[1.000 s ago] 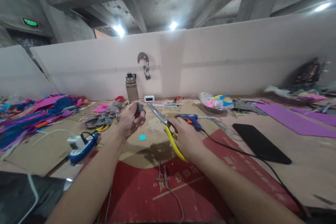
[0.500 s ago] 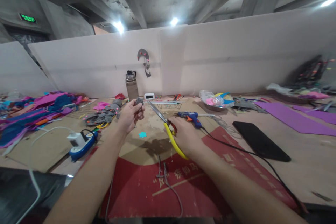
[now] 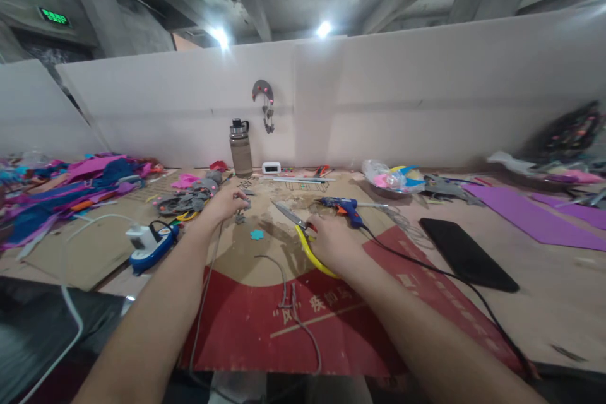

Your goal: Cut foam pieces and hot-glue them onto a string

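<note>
My right hand (image 3: 331, 243) is closed round the yellow handles of a pair of scissors (image 3: 297, 230), whose blades point left and away over the cardboard. My left hand (image 3: 227, 202) reaches forward and down to the table, fingers curled on small grey foam pieces (image 3: 240, 218); what it grips is too small to name. A small teal foam flower (image 3: 257, 235) lies between the two hands. A blue hot glue gun (image 3: 344, 207) lies just beyond my right hand, its black cord (image 3: 426, 271) trailing right and back.
A water bottle (image 3: 240, 148) and a white clock (image 3: 271, 168) stand by the white back wall. Piles of coloured foam (image 3: 71, 186) lie left, a power strip (image 3: 149, 243) nearer. A black phone-like slab (image 3: 466, 254) and purple sheets (image 3: 534, 221) lie right. Grey strips (image 3: 288, 293) cross the red-printed cardboard.
My left hand, which held a grey piece up in the air, has dropped forward to the table among the grey scraps. My right hand with the scissors has lowered a little.
</note>
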{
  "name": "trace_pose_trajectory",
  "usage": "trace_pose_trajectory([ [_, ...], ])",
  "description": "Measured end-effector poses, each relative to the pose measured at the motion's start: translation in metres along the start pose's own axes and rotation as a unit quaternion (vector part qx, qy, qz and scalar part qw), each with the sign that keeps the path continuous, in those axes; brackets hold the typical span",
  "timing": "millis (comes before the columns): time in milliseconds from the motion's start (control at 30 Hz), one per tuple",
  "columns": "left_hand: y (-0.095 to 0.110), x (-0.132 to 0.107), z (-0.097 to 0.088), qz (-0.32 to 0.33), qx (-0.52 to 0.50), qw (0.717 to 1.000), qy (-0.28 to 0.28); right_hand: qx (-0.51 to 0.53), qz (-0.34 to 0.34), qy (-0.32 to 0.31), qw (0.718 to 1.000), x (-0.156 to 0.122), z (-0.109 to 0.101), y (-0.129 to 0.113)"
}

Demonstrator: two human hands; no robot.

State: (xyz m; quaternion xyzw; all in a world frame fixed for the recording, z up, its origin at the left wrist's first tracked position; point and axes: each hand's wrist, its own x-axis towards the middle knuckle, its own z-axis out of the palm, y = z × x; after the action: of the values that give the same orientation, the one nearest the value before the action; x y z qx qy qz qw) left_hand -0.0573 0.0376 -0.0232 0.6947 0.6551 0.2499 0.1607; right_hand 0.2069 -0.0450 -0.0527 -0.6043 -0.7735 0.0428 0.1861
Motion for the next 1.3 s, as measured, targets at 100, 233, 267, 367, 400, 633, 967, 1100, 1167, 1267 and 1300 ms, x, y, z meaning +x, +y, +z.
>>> trace_pose_trajectory([
  [100, -0.004, 0.002, -0.003, -0.019, 0.074, 0.997, 0.005, -0.003, 0.023, -0.019, 1.0, 0.002, 0.0, 0.001],
  [233, -0.009, 0.006, -0.001, -0.035, 0.086, 0.996, -0.001, -0.008, 0.03, -0.023, 0.999, 0.004, 0.003, 0.004],
  [267, -0.01, 0.007, 0.001, -0.04, 0.087, 0.995, -0.003, -0.011, 0.03, -0.021, 0.999, 0.004, 0.004, 0.005],
  [367, -0.014, 0.01, 0.004, -0.05, 0.086, 0.995, -0.007, -0.019, 0.031, -0.024, 0.999, 0.004, 0.006, 0.006],
  [400, -0.015, 0.011, 0.005, -0.052, 0.084, 0.995, -0.009, -0.02, 0.033, -0.03, 0.999, 0.004, 0.006, 0.006],
  [633, -0.022, 0.012, 0.008, -0.035, 0.054, 0.998, -0.006, -0.018, 0.034, -0.031, 0.999, 0.004, 0.005, 0.005],
  [967, -0.022, 0.006, 0.011, -0.01, 0.028, 0.999, -0.03, 0.026, 0.01, 0.028, 0.999, 0.007, 0.016, 0.009],
  [1100, -0.023, 0.01, 0.011, -0.015, 0.043, 0.999, -0.018, 0.018, -0.004, 0.01, 1.0, 0.009, 0.018, 0.01],
  [1167, -0.025, 0.012, 0.011, -0.02, 0.053, 0.998, 0.0, 0.022, -0.005, 0.015, 1.0, 0.01, 0.018, 0.01],
  [1267, -0.026, 0.013, 0.011, -0.022, 0.064, 0.997, 0.028, 0.042, -0.004, 0.031, 0.999, 0.009, 0.016, 0.01],
  [1300, -0.026, 0.013, 0.011, -0.02, 0.065, 0.997, 0.034, 0.053, -0.005, 0.038, 0.998, 0.009, 0.015, 0.01],
])
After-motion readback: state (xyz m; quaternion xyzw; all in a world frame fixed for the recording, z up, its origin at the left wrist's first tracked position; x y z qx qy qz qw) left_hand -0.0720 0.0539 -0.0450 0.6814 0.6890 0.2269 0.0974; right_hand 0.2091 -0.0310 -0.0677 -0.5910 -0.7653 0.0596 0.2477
